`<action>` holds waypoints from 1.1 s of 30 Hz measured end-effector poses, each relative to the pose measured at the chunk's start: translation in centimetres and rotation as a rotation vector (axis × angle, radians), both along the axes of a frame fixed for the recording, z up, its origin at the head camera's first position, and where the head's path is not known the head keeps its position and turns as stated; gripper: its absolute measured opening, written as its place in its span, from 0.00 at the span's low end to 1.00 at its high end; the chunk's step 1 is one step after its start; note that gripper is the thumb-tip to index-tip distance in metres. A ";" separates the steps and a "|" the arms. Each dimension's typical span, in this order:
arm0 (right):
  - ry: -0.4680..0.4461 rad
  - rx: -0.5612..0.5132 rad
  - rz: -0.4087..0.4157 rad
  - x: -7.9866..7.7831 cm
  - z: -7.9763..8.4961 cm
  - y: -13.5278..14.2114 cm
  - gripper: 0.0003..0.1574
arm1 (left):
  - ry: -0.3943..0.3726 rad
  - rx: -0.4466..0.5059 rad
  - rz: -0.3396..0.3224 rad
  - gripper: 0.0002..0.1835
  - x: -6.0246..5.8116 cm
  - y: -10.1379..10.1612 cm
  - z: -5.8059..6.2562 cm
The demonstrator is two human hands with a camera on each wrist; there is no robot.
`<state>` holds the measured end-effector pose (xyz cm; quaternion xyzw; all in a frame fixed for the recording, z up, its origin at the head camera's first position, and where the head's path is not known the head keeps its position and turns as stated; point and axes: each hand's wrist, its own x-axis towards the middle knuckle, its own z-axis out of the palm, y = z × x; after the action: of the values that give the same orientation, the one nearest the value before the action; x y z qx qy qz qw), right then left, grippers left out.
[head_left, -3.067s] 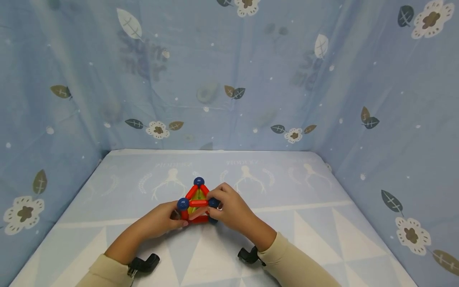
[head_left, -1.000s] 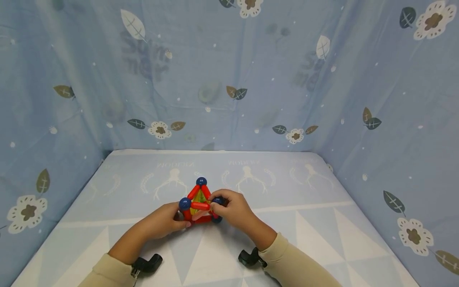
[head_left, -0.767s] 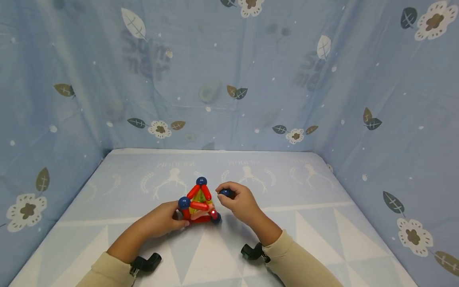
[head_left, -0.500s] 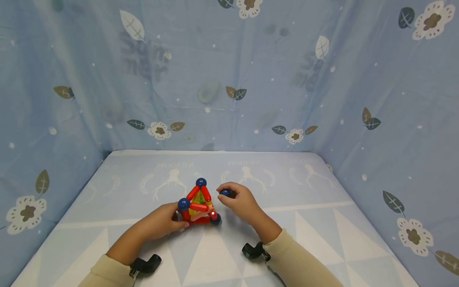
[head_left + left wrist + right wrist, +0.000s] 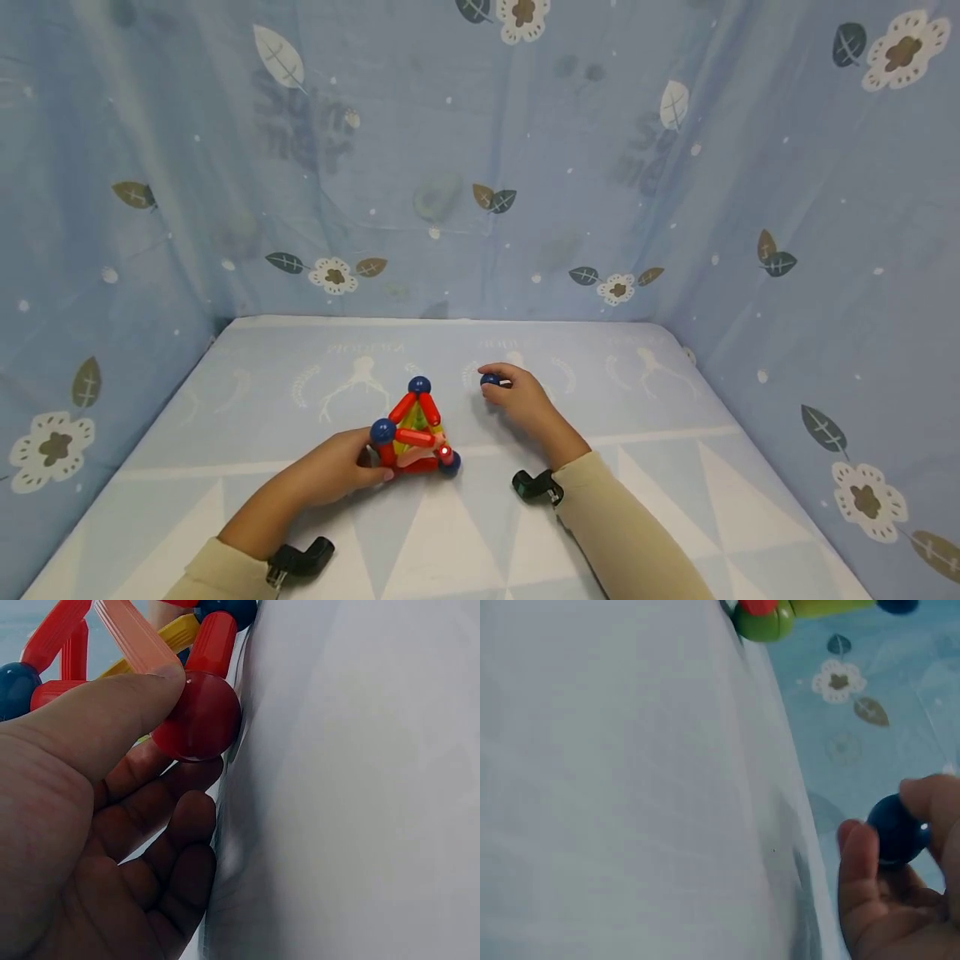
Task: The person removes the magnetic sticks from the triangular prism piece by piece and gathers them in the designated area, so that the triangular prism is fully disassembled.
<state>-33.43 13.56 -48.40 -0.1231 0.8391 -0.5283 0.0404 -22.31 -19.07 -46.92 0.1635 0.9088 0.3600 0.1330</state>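
Note:
A magnetic stick-and-ball structure [image 5: 415, 437] stands on the table left of centre, built of red, yellow and peach sticks with blue balls at its corners. My left hand [image 5: 330, 473] holds its lower left corner; in the left wrist view the thumb presses on a red ball [image 5: 201, 720] and the base of a peach stick [image 5: 139, 637], with fingers behind. To the right, apart from the structure, my right hand [image 5: 523, 404] pinches a loose blue ball [image 5: 490, 380] between thumb and fingers. The right wrist view shows that blue ball [image 5: 896, 831] and a green ball [image 5: 763, 624] of the structure.
A pale patterned cloth covers the table [image 5: 585, 533]. Blue curtains [image 5: 480, 150] with flowers and leaves rise at the back and both sides. Black camera mounts [image 5: 302, 558] sit at both wrists, near the sleeve cuffs.
My right hand has pulled the blue ball off the structure's right corner and carried it right and farther back. A red stick end there now shows bare. The left hand keeps its place.

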 end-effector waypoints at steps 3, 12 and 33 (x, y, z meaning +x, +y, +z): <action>-0.066 -0.027 -0.039 -0.5 -0.9 0.6 0.25 | -0.015 -0.001 -0.005 0.19 0.1 0.0 -0.2; -0.152 -0.039 -0.074 -0.6 -0.9 1.0 0.24 | 0.004 0.012 -0.002 0.20 0.4 -0.3 -0.1; -0.127 0.044 -0.186 0.8 1.7 0.6 0.31 | 0.013 0.014 -0.014 0.19 0.0 -0.2 -0.2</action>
<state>-32.65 14.17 -46.73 -0.0100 0.8539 -0.5182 0.0472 -22.29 -19.24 -47.17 0.1731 0.9059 0.3644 0.1286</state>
